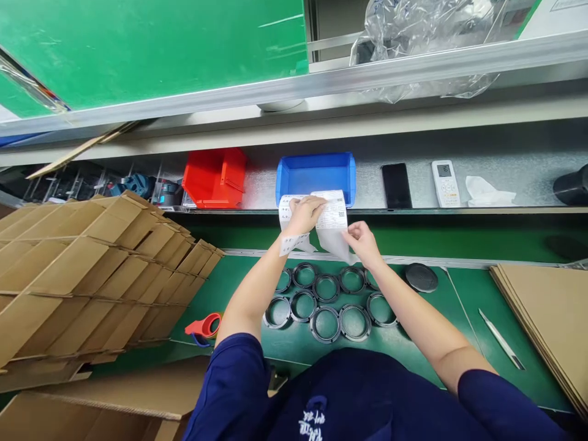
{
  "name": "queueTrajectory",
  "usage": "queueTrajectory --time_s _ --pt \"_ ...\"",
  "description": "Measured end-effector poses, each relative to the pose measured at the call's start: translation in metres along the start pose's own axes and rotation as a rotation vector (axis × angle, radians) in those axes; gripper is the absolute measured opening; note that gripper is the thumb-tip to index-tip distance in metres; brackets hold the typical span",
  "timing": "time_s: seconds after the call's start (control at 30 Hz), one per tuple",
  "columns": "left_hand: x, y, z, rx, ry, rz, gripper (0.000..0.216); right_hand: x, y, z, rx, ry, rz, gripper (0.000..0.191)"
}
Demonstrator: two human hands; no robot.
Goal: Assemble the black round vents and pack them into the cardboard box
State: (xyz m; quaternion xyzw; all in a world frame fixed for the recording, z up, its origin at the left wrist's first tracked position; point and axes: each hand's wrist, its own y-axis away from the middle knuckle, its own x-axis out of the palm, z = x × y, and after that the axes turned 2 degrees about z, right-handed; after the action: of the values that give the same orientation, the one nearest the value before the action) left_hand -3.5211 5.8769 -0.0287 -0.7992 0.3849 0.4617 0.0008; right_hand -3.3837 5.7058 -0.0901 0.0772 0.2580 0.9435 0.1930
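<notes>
A strip of printed white labels (333,219) hangs in front of the blue bin (316,174), its lower end curling over the bench. My left hand (304,215) is closed on the strip's left part, and more labels trail beneath that wrist. With thumb and fingers together, my right hand (362,241) pinches the right edge of the strip. Several black rings (326,324) lie flat in two rows on the green bench below my hands; my right forearm partly covers some. A black round disc (421,278) lies right of them.
On the shelf stand a red bin (215,177), a black phone (396,186), a white remote (445,184) and a tissue (489,191). Cardboard dividers (101,275) crowd the left, near an orange tape dispenser (204,327). Right are a knife (500,340) and cardboard sheets (546,318).
</notes>
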Motion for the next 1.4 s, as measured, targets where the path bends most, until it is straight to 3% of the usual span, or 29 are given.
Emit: queueTrajectory --time_s 0.1,0.2,0.43,0.6,0.67,0.77,0.83,0.93,1.03,1.1,1.2,1.27,1.4 --pt "0.007 0.001 -0.001 -0.001 -0.043 -0.01 0.038 0.0 -0.018 0.012 -0.121 -0.078 -0.024 0.05" --pt "0.009 0.003 -0.002 -0.001 -0.051 -0.022 0.038 0.004 -0.031 0.022 -0.187 -0.005 -0.02 0.04" --pt "0.005 0.01 -0.002 -0.014 0.002 -0.021 0.039 0.011 -0.03 0.021 -0.253 0.063 -0.112 0.029" --pt "0.003 0.006 -0.007 -0.066 0.016 0.014 0.049 0.007 -0.014 0.014 -0.398 0.369 -0.118 0.02" --pt "0.003 0.0 -0.011 -0.076 0.031 0.032 0.048 0.001 0.01 0.004 -0.447 0.5 -0.005 0.016" --pt "0.005 0.001 -0.024 -0.099 0.05 -0.019 0.038 -0.01 0.064 -0.019 -0.541 0.684 0.367 0.017" --pt "0.01 0.018 -0.038 -0.157 0.049 -0.117 0.035 -0.022 0.102 -0.037 -0.59 0.683 0.596 0.017" --pt "0.027 0.074 -0.064 -0.306 0.032 -0.277 0.038 -0.048 0.142 -0.062 -0.586 0.537 0.846 0.018" --pt "0.057 0.159 -0.087 -0.403 0.12 -0.419 0.034 -0.063 0.164 -0.086 -0.546 0.412 1.069 0.024" --pt "0.082 0.23 -0.105 -0.512 0.223 -0.526 0.031 -0.063 0.18 -0.107 -0.517 0.367 1.215 0.031" --pt "0.119 0.352 -0.146 -0.843 0.353 -0.723 0.025 -0.068 0.216 -0.138 -0.448 0.349 1.399 0.039" --pt "0.138 0.431 -0.18 -1.034 0.368 -0.859 0.025 -0.077 0.24 -0.155 -0.38 0.366 1.464 0.042" --pt "0.163 0.566 -0.239 -1.265 0.305 -1.135 0.025 -0.084 0.283 -0.167 -0.272 0.408 1.542 0.044"
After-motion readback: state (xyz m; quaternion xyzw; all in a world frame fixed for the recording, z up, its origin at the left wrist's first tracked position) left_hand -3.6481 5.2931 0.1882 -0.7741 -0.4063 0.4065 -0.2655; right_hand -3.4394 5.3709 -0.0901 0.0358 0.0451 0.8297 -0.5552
